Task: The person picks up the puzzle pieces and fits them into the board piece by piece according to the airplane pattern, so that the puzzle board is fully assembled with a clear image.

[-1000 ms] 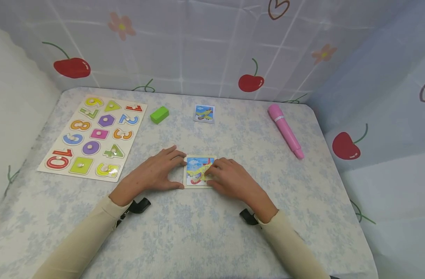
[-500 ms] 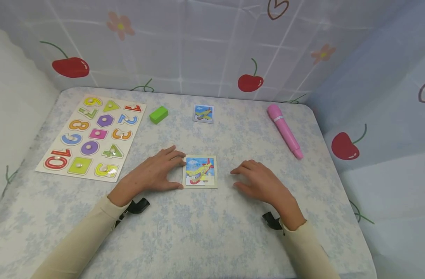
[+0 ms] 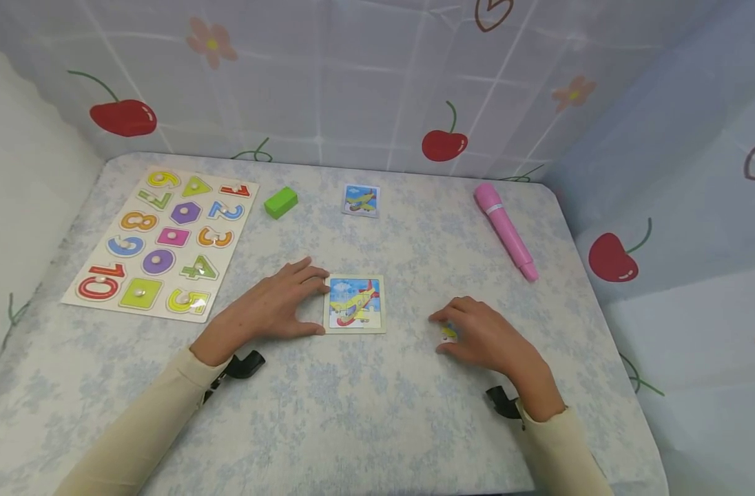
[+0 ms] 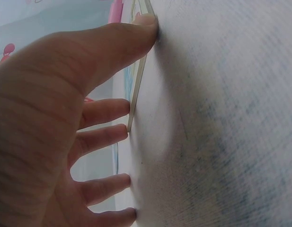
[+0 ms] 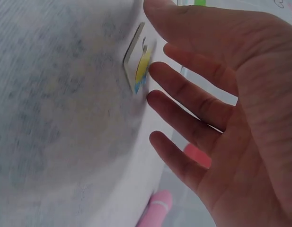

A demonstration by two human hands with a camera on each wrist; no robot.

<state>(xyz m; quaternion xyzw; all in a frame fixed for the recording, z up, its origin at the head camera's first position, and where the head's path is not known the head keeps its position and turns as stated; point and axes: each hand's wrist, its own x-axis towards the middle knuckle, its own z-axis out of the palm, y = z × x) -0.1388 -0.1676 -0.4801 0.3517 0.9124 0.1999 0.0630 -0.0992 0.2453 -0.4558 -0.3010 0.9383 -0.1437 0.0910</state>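
Observation:
A small square jigsaw puzzle with a yellow airplane lies in a pale frame at the table's middle; its lower right corner shows a pale patch. My left hand rests along its left edge. The left wrist view shows the thumb at the near corner and two fingertips against the frame's side. To the right, my right hand hovers low over a loose puzzle piece, partly hidden by the fingers. In the right wrist view this white-and-yellow piece lies on the cloth, thumb and fingers spread around it without a visible grip.
A number and shape peg board lies on the left. Behind the puzzle are a green block and a small airplane picture card. A pink microphone-shaped toy lies at the back right. Patterned curtains border the table.
My right hand has left the puzzle's right side and moved right and nearer to me, over the loose piece. The left hand has stayed at the frame.

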